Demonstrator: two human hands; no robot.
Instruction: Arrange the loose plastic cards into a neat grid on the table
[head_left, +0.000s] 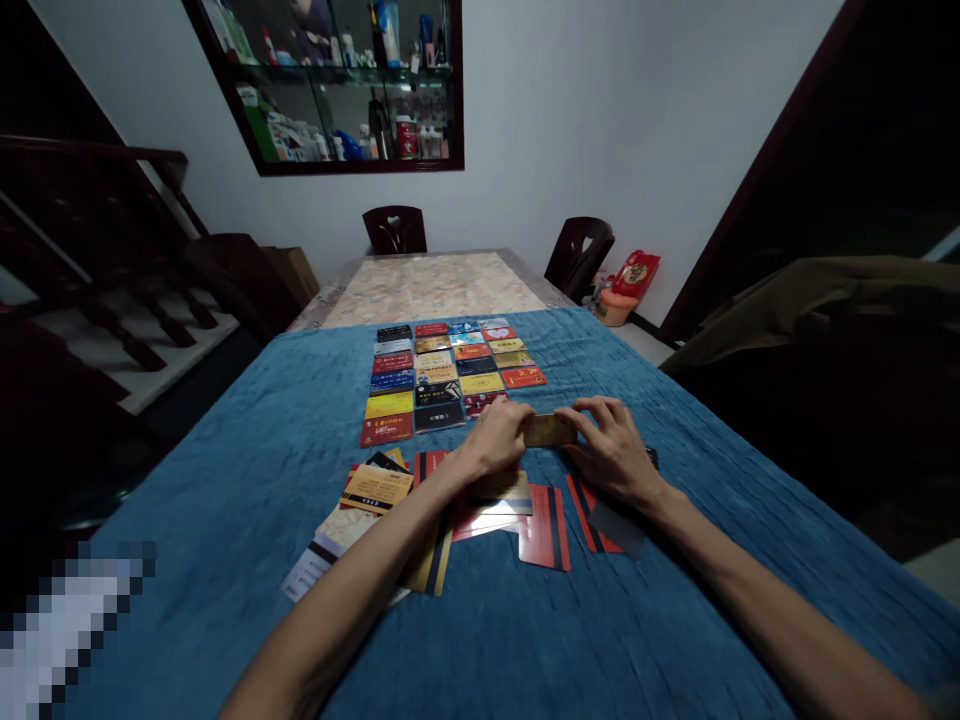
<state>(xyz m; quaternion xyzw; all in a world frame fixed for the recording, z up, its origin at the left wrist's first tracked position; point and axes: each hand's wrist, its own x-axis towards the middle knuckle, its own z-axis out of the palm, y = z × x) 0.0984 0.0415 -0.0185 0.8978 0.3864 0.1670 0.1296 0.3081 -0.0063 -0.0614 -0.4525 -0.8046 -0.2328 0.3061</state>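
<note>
A gold-coloured plastic card (550,430) is held at its two short ends. My left hand (496,437) pinches its left end, and my right hand (611,445) has the right end between thumb and fingers. Beyond my hands, several cards lie face up in close rows, among them a black card (439,416) and an orange-red card (387,429). Below my hands are loose, overlapping cards: a red card with a dark stripe (545,528), a gold card (504,492) and an orange-gold card (377,488). My left forearm hides part of this loose pile.
A blue cloth (510,640) covers the near part of the table, with a patterned tabletop (442,285) beyond it. Dark chairs (395,230) stand around the far end. A red bag (636,272) and an orange tub (616,308) are on the floor at right.
</note>
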